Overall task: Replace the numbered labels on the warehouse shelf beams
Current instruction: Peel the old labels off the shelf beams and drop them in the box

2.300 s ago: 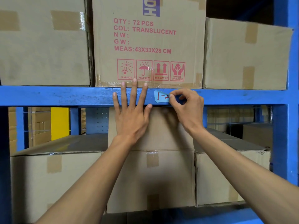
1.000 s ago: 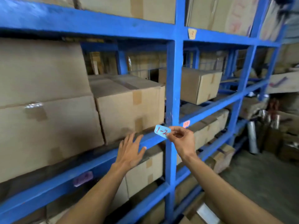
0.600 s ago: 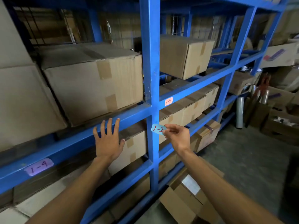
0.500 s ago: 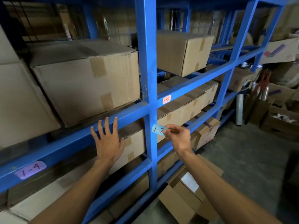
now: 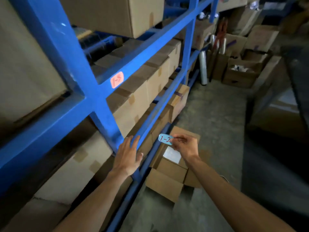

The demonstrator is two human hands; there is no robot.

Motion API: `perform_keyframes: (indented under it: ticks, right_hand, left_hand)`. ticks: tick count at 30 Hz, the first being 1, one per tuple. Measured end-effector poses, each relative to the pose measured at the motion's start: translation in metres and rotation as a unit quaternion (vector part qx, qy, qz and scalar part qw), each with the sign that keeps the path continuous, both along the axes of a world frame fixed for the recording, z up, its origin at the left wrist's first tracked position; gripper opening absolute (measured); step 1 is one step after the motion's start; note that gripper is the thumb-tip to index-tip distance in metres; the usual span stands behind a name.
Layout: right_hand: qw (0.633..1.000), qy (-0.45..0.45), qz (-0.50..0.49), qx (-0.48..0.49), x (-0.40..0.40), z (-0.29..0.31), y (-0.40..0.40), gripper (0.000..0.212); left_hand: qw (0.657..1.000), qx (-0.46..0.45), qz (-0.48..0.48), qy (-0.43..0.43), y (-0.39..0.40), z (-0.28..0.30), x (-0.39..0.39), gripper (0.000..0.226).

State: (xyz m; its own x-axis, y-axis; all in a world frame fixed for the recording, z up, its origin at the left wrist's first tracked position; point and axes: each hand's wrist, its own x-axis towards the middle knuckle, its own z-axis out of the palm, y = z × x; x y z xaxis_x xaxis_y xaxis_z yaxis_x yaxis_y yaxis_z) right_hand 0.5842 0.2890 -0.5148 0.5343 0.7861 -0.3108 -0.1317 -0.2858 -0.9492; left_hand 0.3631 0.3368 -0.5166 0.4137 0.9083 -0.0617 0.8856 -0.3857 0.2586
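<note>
- The right hand (image 5: pixel 184 146) pinches a pale blue label (image 5: pixel 165 139) marked 1-2 by one end between thumb and fingertips; the label is off the rack, held in the air above an open box (image 5: pixel 168 180) on the floor
- The left hand (image 5: pixel 127 156) is flat and empty, fingers spread, its fingertips against a blue shelf beam (image 5: pixel 150 124) low on the rack
- An orange label (image 5: pixel 117 79), apparently 1-5, sits stuck on a higher beam (image 5: pixel 147 46), well apart from both hands
- Judged from this, the step in hand is carrying the blue label to wherever it goes next, whether a beam or the discard; which one cannot be told
- If it is to be stuck on, the next move calls for bringing it level to the beam face by the left hand, then pressing it flat from one end to the other, so it does not crease
</note>
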Motion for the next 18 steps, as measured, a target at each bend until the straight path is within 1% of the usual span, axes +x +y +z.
perform_keyframes:
  ticks: [1,3,5,8,11,13,16,18]
  right_hand:
    - [1.000,-0.002,-0.002,-0.010,0.004,-0.009,0.001,0.025]
    - [0.999,-0.009,-0.033,-0.032,0.019,-0.049,0.012,0.025]
    - [0.997,-0.011,-0.052,-0.058,0.026,-0.074,0.014,0.024]
    - [0.991,-0.014,-0.078,-0.108,0.040,-0.130,0.019,0.022]
    - [0.983,-0.007,-0.109,-0.145,0.053,-0.186,0.029,0.016]
    - [0.980,0.000,-0.112,-0.166,0.062,-0.223,0.040,0.010]
    - [0.975,0.011,-0.105,-0.194,0.074,-0.286,0.061,0.010]
    - [0.973,0.006,-0.100,-0.210,0.079,-0.315,0.073,0.011]
  left_hand:
    - [1.000,-0.013,0.001,0.001,0.008,-0.009,0.000,0.068]
    - [0.999,-0.051,-0.008,0.015,0.037,-0.049,0.010,0.069]
    - [0.997,-0.072,-0.011,0.031,0.054,-0.070,0.012,0.072]
    - [0.995,-0.089,-0.029,0.045,0.084,-0.111,0.022,0.073]
    - [0.995,-0.078,-0.037,0.047,0.115,-0.149,0.033,0.072]
    - [0.996,-0.058,-0.034,0.061,0.135,-0.175,0.036,0.073]
    - [0.994,-0.043,-0.048,0.088,0.167,-0.214,0.041,0.077]
    - [0.992,-0.009,-0.061,0.108,0.180,-0.227,0.041,0.084]
